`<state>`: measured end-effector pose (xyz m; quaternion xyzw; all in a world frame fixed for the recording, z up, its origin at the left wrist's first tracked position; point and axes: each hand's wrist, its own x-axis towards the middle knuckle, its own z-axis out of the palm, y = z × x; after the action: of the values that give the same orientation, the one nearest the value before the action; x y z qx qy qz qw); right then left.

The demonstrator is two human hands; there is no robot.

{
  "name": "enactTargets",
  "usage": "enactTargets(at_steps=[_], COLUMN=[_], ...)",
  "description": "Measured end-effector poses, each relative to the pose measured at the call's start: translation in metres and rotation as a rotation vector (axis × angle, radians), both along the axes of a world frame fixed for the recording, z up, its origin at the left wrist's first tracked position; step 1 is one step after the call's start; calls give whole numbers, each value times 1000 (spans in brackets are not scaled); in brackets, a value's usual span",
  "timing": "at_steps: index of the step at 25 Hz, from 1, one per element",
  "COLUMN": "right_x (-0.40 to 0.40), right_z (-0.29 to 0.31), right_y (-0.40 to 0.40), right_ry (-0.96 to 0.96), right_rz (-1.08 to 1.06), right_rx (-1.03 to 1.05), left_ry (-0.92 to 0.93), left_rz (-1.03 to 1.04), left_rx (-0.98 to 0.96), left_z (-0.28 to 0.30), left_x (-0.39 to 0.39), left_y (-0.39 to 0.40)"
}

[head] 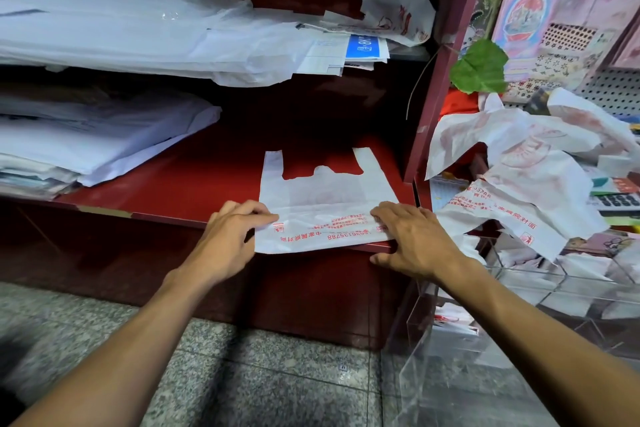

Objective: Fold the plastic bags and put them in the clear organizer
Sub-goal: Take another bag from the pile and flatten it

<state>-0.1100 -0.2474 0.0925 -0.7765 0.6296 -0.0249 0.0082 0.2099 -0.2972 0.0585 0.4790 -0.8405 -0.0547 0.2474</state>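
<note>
Bag (pixel 325 204) lies flat on the red shelf (pixel 194 184), handles pointing to the far side, printed bottom edge at the near lip and hanging slightly over it. Long axis runs near-to-far; the bottom strip appears already turned up once (a band of red print shows upside down along the near edge).

Left hand (pixel 235 236) sits at the bag's near left corner, fingers bent, fingertips pressing on the plastic; whether the thumb is under the edge cannot be told. Right hand (pixel 412 239) sits at the near right corner, fingers fairly straight and laid on the bag, thumb below the shelf lip. Neither hand lifts anything. Both are equally near the bag, one per corner, so the next fold would likely go away from the body, toward the handles.

Shelf surface is smooth and hard; free room lies beyond the handles. To the left, stacks of white sheets (pixel 104 135) take up the shelf.

Clear organizer (pixel 519 288) stands to the right, below shelf level, nearer the right hand; folded bags seem to sit inside. Above it, a loose pile of unfolded bags (pixel 526 163).
</note>
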Motion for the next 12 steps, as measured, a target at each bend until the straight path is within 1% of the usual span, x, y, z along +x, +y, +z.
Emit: enactTargets(at_steps=[3,5,8,10,12], right_x=[-10,-14,-22,-24,-25], right_z=[5,6,2,4,6], right_y=[2,4,2,0,-1], right_ry=[-35,-106,-318,-470,-608], right_rz=[46,49,82,44,-28], right_rx=[-30,-26,-37,-59,-57], left_ry=[223,352,462,518,575], left_rz=[-39,-26,26,18,67], left_rx=[85,150,218,223,232], left_z=[3,4,10,14,12], left_x=[6,9,4,0,-2], left_y=[-1,-2,4,6,3])
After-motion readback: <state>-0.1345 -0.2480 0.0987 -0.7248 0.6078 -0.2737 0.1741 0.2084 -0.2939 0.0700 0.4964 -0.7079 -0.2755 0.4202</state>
